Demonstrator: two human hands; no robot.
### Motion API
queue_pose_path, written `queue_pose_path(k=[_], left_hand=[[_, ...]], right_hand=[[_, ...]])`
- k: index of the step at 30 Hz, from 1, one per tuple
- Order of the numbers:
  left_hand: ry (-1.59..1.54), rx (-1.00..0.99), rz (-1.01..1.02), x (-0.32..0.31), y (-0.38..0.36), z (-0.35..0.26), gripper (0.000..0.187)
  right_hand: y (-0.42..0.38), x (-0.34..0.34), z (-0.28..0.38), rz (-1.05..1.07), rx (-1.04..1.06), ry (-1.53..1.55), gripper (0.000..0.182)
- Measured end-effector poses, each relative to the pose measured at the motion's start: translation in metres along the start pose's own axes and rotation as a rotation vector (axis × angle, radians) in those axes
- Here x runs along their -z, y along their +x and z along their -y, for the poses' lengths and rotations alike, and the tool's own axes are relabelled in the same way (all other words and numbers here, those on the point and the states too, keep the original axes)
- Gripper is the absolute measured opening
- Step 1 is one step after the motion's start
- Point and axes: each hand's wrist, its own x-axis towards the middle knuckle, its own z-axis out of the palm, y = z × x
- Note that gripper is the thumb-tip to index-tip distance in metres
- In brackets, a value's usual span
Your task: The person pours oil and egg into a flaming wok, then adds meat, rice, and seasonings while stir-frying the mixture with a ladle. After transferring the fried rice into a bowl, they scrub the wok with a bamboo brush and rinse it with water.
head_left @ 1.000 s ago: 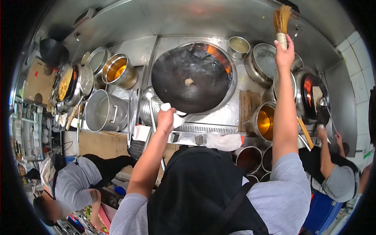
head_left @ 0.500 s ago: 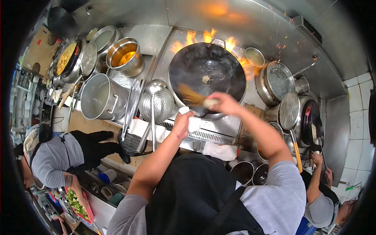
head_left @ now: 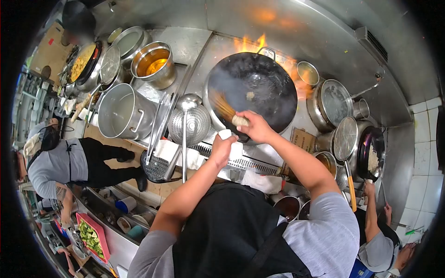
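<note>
A large black wok sits over the burner, with flames at its far and right edges and thin smoke inside. A small pale clump lies in its bottom. My right hand is closed around the bound end of a bamboo wok brush, whose bristles rest against the wok's left inner side, slightly blurred. My left hand grips a folded white cloth at the wok's near-left rim; any handle under the cloth is hidden.
Left of the wok stand a perforated strainer, a ladle, a pot of amber liquid and a tall pot. To the right are a water pot and a mesh skimmer. Co-workers are on both sides.
The brush and my right hand have shifted toward the wok's near-left side. My left hand stays on the cloth. The flames are smaller, and the co-worker at left has shifted.
</note>
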Motion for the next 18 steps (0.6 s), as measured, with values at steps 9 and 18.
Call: queue_pose_path(k=[9,18], left_hand=[[0.555,-0.188,-0.029,0.075,-0.018,0.055,0.06],[1.08,-0.309,0.121,0.11,-0.049,0.101,0.083]], right_hand=[[0.034,0.185,-0.031,-0.669,-0.425,-0.848,0.055],[0.063,0.081,0.101,0.53,-0.339,-0.877,0.045]])
